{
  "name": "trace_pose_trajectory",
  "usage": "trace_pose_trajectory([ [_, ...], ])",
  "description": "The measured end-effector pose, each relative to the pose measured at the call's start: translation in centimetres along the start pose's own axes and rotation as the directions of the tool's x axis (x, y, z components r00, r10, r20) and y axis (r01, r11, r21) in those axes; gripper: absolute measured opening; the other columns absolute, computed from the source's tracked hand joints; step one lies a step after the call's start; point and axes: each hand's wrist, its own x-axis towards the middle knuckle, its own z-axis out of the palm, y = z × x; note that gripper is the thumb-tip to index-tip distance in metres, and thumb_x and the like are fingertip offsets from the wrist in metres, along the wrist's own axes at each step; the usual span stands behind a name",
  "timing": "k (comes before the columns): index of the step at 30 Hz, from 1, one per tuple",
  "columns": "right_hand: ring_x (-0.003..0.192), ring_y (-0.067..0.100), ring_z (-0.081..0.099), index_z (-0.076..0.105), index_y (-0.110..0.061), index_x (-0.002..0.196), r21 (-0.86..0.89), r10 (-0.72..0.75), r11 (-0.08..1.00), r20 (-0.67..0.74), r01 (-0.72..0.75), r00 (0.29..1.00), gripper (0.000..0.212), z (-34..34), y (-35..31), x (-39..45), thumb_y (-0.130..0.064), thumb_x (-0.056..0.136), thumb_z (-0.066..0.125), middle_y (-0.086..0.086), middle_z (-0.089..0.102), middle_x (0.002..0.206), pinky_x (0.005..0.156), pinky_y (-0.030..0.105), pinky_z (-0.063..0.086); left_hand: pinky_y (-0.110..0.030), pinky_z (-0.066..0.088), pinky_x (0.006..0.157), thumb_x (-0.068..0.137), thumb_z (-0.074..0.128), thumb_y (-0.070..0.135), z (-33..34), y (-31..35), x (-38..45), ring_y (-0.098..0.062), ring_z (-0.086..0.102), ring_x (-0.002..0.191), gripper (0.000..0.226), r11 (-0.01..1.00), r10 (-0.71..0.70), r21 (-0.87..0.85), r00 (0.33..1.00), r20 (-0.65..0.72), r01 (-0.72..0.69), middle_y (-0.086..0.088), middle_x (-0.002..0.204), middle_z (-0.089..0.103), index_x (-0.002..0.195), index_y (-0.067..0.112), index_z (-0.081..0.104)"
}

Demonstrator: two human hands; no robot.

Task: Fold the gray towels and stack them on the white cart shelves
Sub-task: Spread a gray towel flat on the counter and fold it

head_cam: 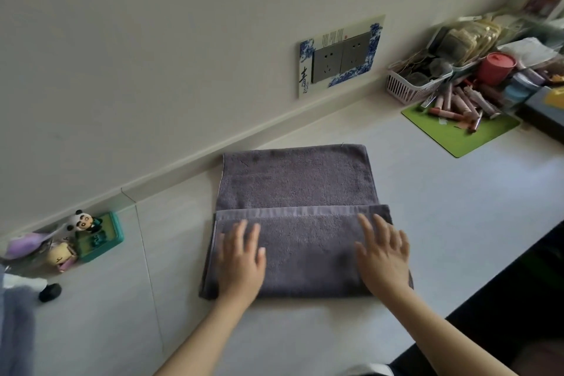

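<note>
A gray towel (297,180) lies flat on the white tabletop (427,198), close to the wall. Its near part is folded up over itself, with the hemmed edge running across the middle. My left hand (241,259) rests flat on the left side of the folded layer, fingers straight and spread. My right hand (383,253) presses flat on the right side of the same layer. More gray cloth (15,330) shows blurred at the far left edge. No white cart is in view.
Small figurines and a teal box (97,236) stand at the left by the wall. A black object (50,292) lies near them. At the back right are a green mat (460,128) with pens, a pink basket (409,85) and a red cup (496,67). A socket plate (341,56) is on the wall.
</note>
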Motion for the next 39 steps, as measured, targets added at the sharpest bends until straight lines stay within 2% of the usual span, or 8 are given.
trace_pose_trajectory([
  [4,0.133,0.028,0.040,0.051,-0.030,0.133,-0.010,-0.267,0.961,0.232,0.276,0.936,0.052,2.2,-2.9,-1.5,-0.052,0.093,0.026,0.003,0.047,0.142,0.112,0.040,0.007,-0.046,0.017,0.109,0.087,0.039,0.047,1.9,3.7,-0.8,-0.031,0.043,0.132,0.055,0.981,0.189,-0.005,0.947,0.258,-0.195,-0.011,0.143,0.046,0.132,0.021,0.054],
  [13,0.135,0.021,0.027,0.036,-0.031,0.140,0.003,-0.176,0.983,0.321,0.184,0.931,0.058,1.3,1.7,-1.6,-0.060,0.096,0.011,0.001,0.044,0.144,0.113,0.036,0.008,-0.042,0.010,0.113,0.096,0.012,0.056,0.3,-3.1,-3.6,-0.024,0.027,0.137,0.061,0.998,0.043,0.032,0.934,0.355,-0.058,-0.009,0.149,0.038,0.143,0.025,0.036],
  [17,0.107,0.021,0.051,0.056,-0.034,0.116,0.173,-0.406,0.910,0.177,0.377,0.897,0.048,0.5,0.8,-3.1,-0.063,0.092,0.025,-0.006,0.059,0.114,0.090,0.037,0.040,-0.034,0.027,0.102,0.090,0.039,0.060,-0.4,-2.6,-4.8,-0.024,0.044,0.117,0.046,0.961,0.224,-0.208,0.955,0.193,-0.183,-0.004,0.129,0.049,0.118,0.029,0.059],
  [20,0.094,0.012,0.044,0.057,-0.037,0.104,0.259,-0.559,0.816,0.131,0.516,0.819,0.036,0.7,0.7,-4.9,-0.062,0.078,0.049,-0.013,0.053,0.103,0.075,0.027,0.041,-0.021,0.027,0.105,0.077,0.061,0.054,-0.3,-3.2,-6.8,-0.014,0.048,0.110,0.038,0.898,0.327,-0.350,0.936,0.131,-0.265,0.009,0.119,0.048,0.106,0.029,0.058],
  [24,0.094,0.011,0.042,0.059,-0.037,0.101,0.283,-0.535,0.828,0.144,0.483,0.833,0.041,1.3,0.8,-4.9,-0.059,0.066,0.052,-0.013,0.058,0.101,0.072,0.029,0.039,-0.017,0.027,0.100,0.068,0.066,0.051,0.1,-3.5,-6.4,-0.008,0.047,0.108,0.039,0.898,0.283,-0.390,0.945,0.162,-0.202,0.013,0.116,0.050,0.102,0.033,0.059],
  [33,0.084,0.025,0.054,0.070,-0.022,0.076,0.241,-0.377,0.909,0.121,0.341,0.918,0.024,1.8,-1.2,-4.1,-0.045,0.070,0.064,-0.008,0.062,0.082,0.073,0.032,0.033,-0.040,0.047,0.080,0.066,0.071,0.026,-0.4,-2.0,-3.5,-0.014,0.053,0.089,0.013,0.931,0.116,-0.363,0.969,0.218,-0.030,0.006,0.086,0.063,0.079,0.026,0.073],
  [36,0.104,0.023,0.045,0.069,-0.018,0.096,0.186,-0.357,0.931,0.272,0.315,0.894,0.023,0.9,-2.2,-3.7,-0.036,0.082,0.066,-0.005,0.059,0.102,0.088,0.032,0.030,-0.035,0.041,0.092,0.074,0.076,0.030,-2.2,-1.4,-2.9,-0.020,0.053,0.099,0.018,0.950,0.105,-0.312,0.917,0.385,0.022,0.000,0.094,0.064,0.089,0.019,0.076],
  [39,0.107,0.017,0.041,0.066,-0.019,0.105,0.208,-0.408,0.913,0.433,0.352,0.804,0.025,-1.0,-2.1,-3.7,-0.037,0.087,0.062,-0.007,0.055,0.108,0.089,0.028,0.029,-0.026,0.040,0.083,0.076,0.074,0.036,-4.6,-0.2,-3.2,-0.016,0.056,0.097,0.019,0.970,0.100,-0.239,0.819,0.565,0.046,0.002,0.095,0.065,0.090,0.023,0.074],
])
